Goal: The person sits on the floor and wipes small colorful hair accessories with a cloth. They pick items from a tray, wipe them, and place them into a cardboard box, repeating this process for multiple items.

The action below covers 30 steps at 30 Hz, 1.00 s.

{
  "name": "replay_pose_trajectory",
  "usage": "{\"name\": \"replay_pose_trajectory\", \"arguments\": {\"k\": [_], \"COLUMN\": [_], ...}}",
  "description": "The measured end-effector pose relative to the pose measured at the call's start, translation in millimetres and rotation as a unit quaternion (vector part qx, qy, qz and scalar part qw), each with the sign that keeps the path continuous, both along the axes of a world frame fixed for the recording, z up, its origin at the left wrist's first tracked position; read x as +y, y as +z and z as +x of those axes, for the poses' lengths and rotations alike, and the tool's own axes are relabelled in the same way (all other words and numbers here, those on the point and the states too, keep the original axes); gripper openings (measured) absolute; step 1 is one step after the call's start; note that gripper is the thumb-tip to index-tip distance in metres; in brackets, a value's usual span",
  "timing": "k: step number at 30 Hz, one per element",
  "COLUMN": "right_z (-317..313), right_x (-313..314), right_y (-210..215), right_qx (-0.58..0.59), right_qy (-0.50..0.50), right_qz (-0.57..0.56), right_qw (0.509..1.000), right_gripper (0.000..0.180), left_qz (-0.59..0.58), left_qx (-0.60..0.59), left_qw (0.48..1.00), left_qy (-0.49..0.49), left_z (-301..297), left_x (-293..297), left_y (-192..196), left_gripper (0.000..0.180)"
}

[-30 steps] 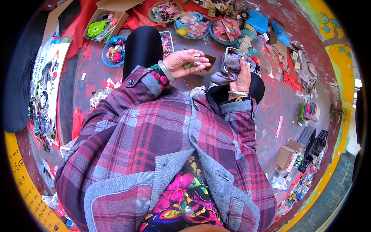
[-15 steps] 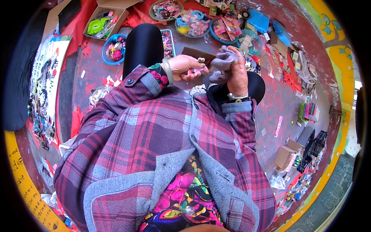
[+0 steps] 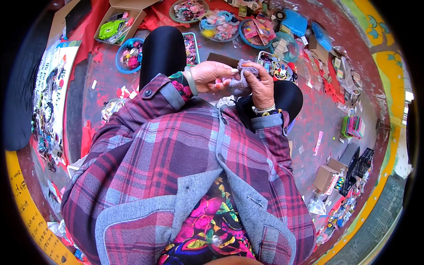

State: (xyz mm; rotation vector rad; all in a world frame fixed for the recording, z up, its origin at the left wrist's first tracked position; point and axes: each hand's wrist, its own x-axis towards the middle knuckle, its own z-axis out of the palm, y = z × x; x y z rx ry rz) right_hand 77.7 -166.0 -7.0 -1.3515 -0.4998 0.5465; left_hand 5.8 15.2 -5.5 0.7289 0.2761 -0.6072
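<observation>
Held up before my lap is a bunched grey-purple cloth hair piece, its surface soft and gathered. My right hand is closed on it, thumb and fingers pinching its upper right side. From the left, my left hand meets the cloth with thumb and forefinger pinched at its edge. What lies between those fingertips is hidden. A bit of pink shows by the curled lower fingers of my left hand. Just beyond the hands lies an open brown cardboard box, partly covered by them.
A tray of hair bands sits beyond my right knee. Blue-rimmed basin, green-edged tray and several bowls of colourful accessories stand ahead. A white board with small items lies left; baskets and cartons stand right.
My hands have come together: the right hand moved left and lower with the cloth, now against my left fingertips. The small gold-coloured ornament seen in my left fingers is now hidden.
</observation>
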Motion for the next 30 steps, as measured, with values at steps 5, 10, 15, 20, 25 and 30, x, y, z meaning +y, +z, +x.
{"name": "replay_pose_trajectory", "arguments": {"k": [5, 10, 15, 20, 25, 30], "right_z": [-0.9, 13.9, 22.9, -3.5, -2.4, 32.6], "right_x": [0.0, -8.5, -17.0, 4.5, 5.0, -22.6], "right_y": [6.1, 7.4, 10.8, 9.0, 8.0, 6.4], "right_qx": [-0.057, 0.064, 0.184, 0.053, 0.031, 0.153], "right_qy": [0.012, -0.063, -0.046, 0.002, -0.11, -0.271], "right_qz": [0.008, 0.153, 0.151, -0.024, -0.006, 0.134], "right_qw": [0.998, 0.984, 0.97, 0.998, 0.993, 0.941], "right_gripper": [0.021, 0.023, 0.035, 0.03, 0.02, 0.019], "left_qz": [-0.11, -0.127, 0.06, 0.163, 0.171, 0.202], "left_qx": [0.066, 0.016, -0.052, -0.105, -0.105, -0.029], "left_qw": [0.992, 0.992, 0.993, 0.977, 0.977, 0.976], "left_qy": [0.007, 0.01, 0.09, 0.093, 0.075, 0.078], "left_z": [3.0, 2.7, 1.9, 0.3, 5.2, 12.0], "left_x": [0.3, 6.6, 0.8, -13.2, -12.4, -7.1], "left_y": [-8.2, -9.6, 3.8, 2.7, -3.5, -10.2], "left_gripper": [0.018, 0.019, 0.018, 0.016, 0.016, 0.016]}}
